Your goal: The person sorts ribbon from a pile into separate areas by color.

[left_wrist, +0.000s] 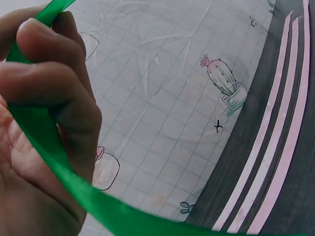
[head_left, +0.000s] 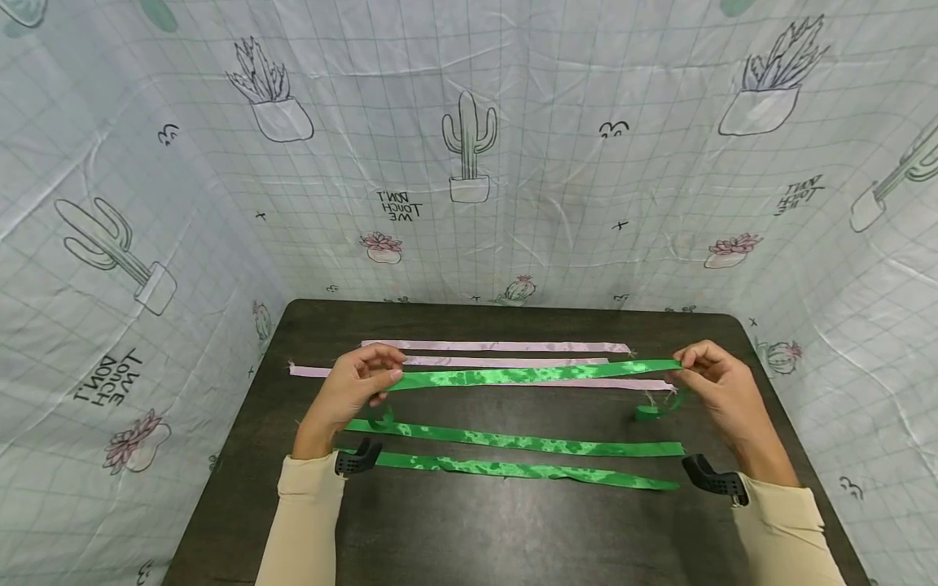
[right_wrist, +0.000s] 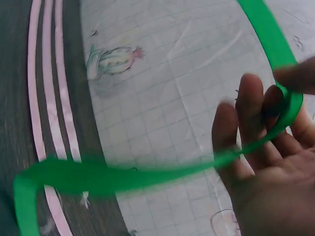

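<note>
A green ribbon [head_left: 528, 374] is stretched between both hands above the table. My left hand [head_left: 359, 382] pinches it near its left end; in the left wrist view a length of the green ribbon [left_wrist: 74, 182] runs across the palm and hangs down. My right hand [head_left: 714, 378] pinches the other side between thumb and finger, and a loose tail [right_wrist: 133, 179] trails from it in the right wrist view. Behind and below the held ribbon lie three pink ribbons [head_left: 498, 347], side by side. Nearer me, two more green ribbons [head_left: 513, 440] lie flat, roughly parallel.
The dark wooden table [head_left: 513, 537] has rounded far corners. White grid-patterned cloth [head_left: 557, 195] with cactus drawings hangs behind it and along both sides. Each wrist wears a black camera mount [head_left: 714, 478].
</note>
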A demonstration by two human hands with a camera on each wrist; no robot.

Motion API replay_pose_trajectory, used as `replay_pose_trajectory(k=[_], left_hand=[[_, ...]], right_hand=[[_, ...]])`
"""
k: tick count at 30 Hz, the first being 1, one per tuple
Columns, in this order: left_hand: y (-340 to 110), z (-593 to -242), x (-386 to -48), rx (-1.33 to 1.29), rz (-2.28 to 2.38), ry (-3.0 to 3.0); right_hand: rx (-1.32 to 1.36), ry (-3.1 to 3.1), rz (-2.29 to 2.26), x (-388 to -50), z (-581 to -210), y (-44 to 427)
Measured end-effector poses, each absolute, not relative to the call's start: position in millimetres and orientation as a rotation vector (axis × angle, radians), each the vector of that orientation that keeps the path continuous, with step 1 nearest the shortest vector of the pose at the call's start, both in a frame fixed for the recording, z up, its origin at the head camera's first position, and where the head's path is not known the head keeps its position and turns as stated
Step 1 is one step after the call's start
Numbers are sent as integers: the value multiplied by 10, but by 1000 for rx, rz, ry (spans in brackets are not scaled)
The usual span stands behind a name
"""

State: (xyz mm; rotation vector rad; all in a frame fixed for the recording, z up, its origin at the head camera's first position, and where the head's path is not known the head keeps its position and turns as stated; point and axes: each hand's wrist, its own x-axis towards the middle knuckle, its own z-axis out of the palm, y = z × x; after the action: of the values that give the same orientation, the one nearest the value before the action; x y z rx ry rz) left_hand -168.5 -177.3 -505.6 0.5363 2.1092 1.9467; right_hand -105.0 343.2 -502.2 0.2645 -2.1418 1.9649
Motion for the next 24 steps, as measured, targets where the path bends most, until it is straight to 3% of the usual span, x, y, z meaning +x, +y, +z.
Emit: replay_pose_trajectory(k=[19,24], left_hand=[[-2188,-5194,-1689,505,1995,2108],[-2361,-5266,-1662,558,2056,1971]], right_hand=[[509,-2012,2249,-1080,-5042,3625],[455,-2066,2271,-1099,-5063,3729]])
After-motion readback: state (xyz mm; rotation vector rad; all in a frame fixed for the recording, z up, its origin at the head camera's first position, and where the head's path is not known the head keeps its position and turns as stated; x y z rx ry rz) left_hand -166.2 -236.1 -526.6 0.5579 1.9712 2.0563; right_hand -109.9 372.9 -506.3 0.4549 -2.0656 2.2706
